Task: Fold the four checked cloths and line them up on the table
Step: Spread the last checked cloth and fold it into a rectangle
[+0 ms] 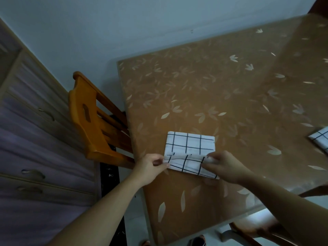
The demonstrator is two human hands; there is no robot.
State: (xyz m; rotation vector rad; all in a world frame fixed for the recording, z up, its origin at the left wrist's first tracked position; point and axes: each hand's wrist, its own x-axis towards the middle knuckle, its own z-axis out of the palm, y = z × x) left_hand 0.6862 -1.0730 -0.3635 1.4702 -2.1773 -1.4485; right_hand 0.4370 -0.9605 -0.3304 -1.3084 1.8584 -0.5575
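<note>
Near the table's (pixel 204 89) front left corner, at about 6 o'clock in the head view, lies a white checked cloth (pixel 190 144) with thin black lines, partly folded. Its far part rests flat on the brown, leaf-patterned tabletop, while its near edge is lifted and turned over toward 12 o'clock, making a raised flap across the cloth's width.

The left hand (pixel 148 167) comes in from 7 o'clock and pinches the flap's left end between thumb and curled fingers. The right hand (pixel 224 166) comes in from 4 o'clock and grips the flap's right end, its fingers curled round the fabric, so both hands hold the same fold, one at each end.

At 3 o'clock, at the picture's right edge and well apart from the hands, a second checked cloth (pixel 320 139) lies on the table; only its corner shows, and it looks folded.

At 9 o'clock from the cloth, an orange wooden chair (pixel 92 119) stands pushed against the table's left side. Farther out at 9 o'clock stands a pale chest of drawers (pixel 35 125) with curved metal handles. A light wall (pixel 124 23) runs behind the table at 12 o'clock.
</note>
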